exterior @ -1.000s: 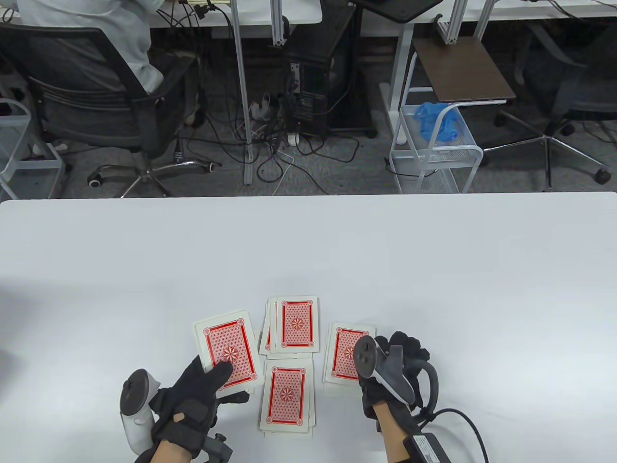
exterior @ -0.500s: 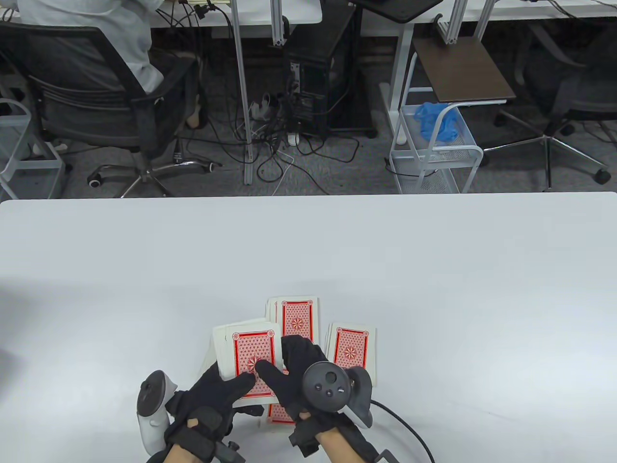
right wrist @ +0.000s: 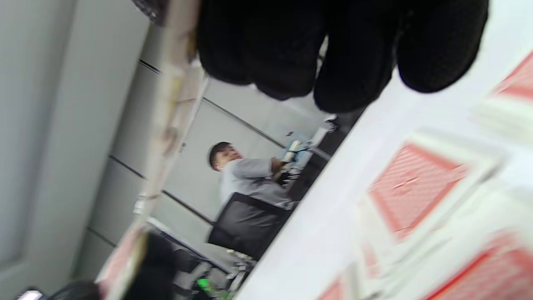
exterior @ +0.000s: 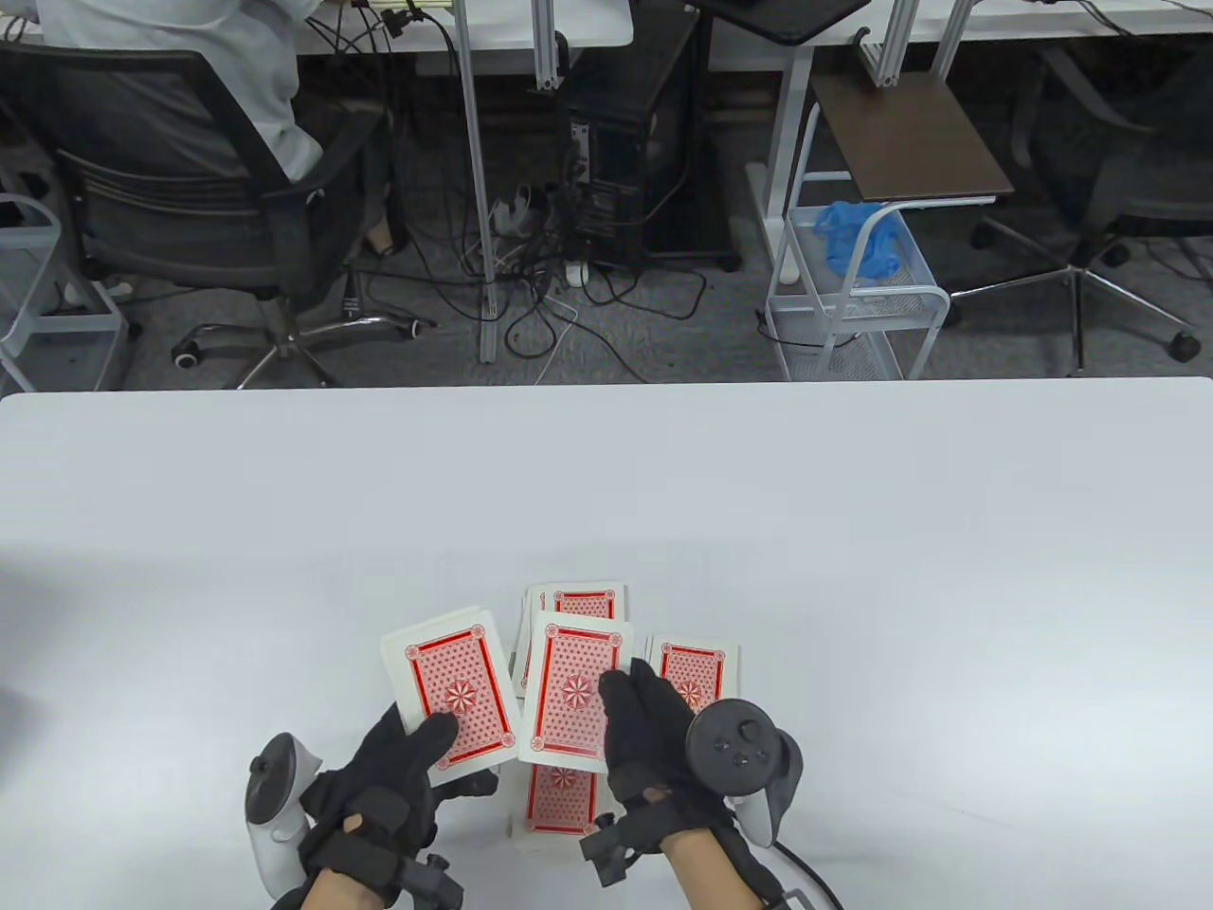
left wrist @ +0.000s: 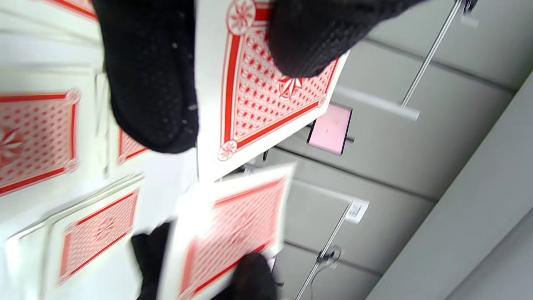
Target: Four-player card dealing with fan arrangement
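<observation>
My left hand (exterior: 398, 758) holds the red-backed deck (exterior: 453, 684), thumb on top; the deck also shows in the left wrist view (left wrist: 266, 96). My right hand (exterior: 644, 730) pinches a single red-backed card (exterior: 569, 692) and holds it above the table, just right of the deck. Three dealt piles lie face down on the white table (exterior: 853, 569): a far pile (exterior: 580, 599), a right pile (exterior: 697, 668) and a near pile (exterior: 559, 806), the last partly hidden under the held card and my right hand.
The table's far edge (exterior: 606, 384) runs across the view. Beyond it are an office chair with a seated person (exterior: 171, 142), a computer tower with cables (exterior: 616, 171) and a white wire cart (exterior: 853, 294).
My right hand went from the right pile to the deck, took the top card and has drawn it off to the right. My left hand shifted right to meet it, then back left with the deck.
</observation>
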Action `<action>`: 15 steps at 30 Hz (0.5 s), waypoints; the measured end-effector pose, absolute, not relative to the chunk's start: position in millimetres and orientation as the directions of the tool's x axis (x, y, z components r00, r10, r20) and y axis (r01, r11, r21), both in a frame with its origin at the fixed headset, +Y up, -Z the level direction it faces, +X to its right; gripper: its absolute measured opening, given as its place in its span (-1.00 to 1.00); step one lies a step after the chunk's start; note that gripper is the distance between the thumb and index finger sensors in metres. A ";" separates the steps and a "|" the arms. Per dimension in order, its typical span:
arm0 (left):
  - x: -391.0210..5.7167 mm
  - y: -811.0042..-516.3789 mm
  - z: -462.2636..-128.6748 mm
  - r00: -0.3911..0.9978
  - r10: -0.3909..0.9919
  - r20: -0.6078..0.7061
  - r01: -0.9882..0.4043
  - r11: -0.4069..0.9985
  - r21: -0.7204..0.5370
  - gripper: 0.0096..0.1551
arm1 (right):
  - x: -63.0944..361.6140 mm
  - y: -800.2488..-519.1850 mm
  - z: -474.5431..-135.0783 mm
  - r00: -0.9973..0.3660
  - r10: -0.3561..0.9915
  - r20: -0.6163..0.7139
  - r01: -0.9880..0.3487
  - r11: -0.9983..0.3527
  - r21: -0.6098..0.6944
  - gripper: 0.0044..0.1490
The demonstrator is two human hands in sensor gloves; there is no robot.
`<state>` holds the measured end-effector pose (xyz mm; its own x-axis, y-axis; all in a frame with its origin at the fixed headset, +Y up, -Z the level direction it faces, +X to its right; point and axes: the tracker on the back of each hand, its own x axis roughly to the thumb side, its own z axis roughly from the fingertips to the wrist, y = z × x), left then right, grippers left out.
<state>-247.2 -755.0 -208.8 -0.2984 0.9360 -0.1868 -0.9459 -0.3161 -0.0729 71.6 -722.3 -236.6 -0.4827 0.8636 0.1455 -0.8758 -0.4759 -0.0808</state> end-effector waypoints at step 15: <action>-262.9 -749.1 -210.5 -0.325 0.935 -0.140 -0.941 -0.334 -0.051 -0.44 | 21.7 -754.8 -239.4 -0.909 0.406 0.097 -0.366 -0.886 0.285 -0.48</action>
